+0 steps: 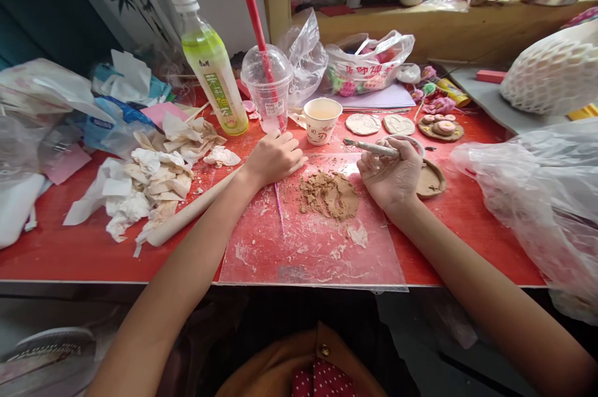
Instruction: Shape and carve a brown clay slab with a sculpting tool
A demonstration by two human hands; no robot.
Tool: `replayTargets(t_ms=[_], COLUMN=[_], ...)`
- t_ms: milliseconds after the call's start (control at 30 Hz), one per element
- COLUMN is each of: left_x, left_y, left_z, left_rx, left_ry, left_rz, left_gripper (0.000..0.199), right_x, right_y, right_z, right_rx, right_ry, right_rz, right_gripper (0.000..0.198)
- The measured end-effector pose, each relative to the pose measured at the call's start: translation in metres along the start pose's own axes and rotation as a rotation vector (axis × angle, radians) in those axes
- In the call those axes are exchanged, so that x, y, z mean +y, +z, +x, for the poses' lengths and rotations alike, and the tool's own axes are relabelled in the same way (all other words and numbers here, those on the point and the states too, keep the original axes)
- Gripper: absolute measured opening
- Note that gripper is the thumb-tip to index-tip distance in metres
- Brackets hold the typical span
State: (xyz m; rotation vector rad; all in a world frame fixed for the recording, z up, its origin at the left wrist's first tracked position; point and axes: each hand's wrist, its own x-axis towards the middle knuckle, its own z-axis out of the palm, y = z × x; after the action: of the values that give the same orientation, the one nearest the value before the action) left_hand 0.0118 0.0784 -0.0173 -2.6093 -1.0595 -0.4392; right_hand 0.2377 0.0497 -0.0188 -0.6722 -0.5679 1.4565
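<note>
My right hand [391,176] is closed round a paintbrush [369,146], whose bristles point left. Beneath it, partly hidden, sits a round clay dish [430,180]. My left hand [275,157] lies on the table, palm down with fingers stretched toward the right. A thin pink stick [280,213] comes out from under that hand. Between the hands, a flattened heap of wet brown clay [331,195] is spread on a clear plastic sheet [308,257]. Just behind the clay stands a patterned paper cup [322,121]. A rolling pin [187,213] rests under my left forearm.
Crumpled tissues [154,179] lie on the left. A green drink bottle [212,66] and a plastic cup with a red straw [267,82] stand behind. Flat clay discs [363,124] and a decorated clay piece [441,127] lie at back right, near a clear plastic bag [537,191].
</note>
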Motion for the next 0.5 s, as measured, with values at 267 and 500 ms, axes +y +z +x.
replayTargets(t_ms=[267,500], left_x=[0.005,-0.010], left_y=[-0.020,-0.034], left_z=[0.006,0.009], left_rx=[0.557,0.583], left_ry=[-0.697,-1.172], left_rz=[-0.683,-1.555], left_gripper=[0.035,0.046], right_x=[-0.001,0.000], right_y=[0.003,-0.001], right_z=[-0.001,0.002], right_rx=[0.036,0.020], right_ry=[0.006,-0.002], right_rz=[0.025,0.009], right_gripper=[0.024,0.024])
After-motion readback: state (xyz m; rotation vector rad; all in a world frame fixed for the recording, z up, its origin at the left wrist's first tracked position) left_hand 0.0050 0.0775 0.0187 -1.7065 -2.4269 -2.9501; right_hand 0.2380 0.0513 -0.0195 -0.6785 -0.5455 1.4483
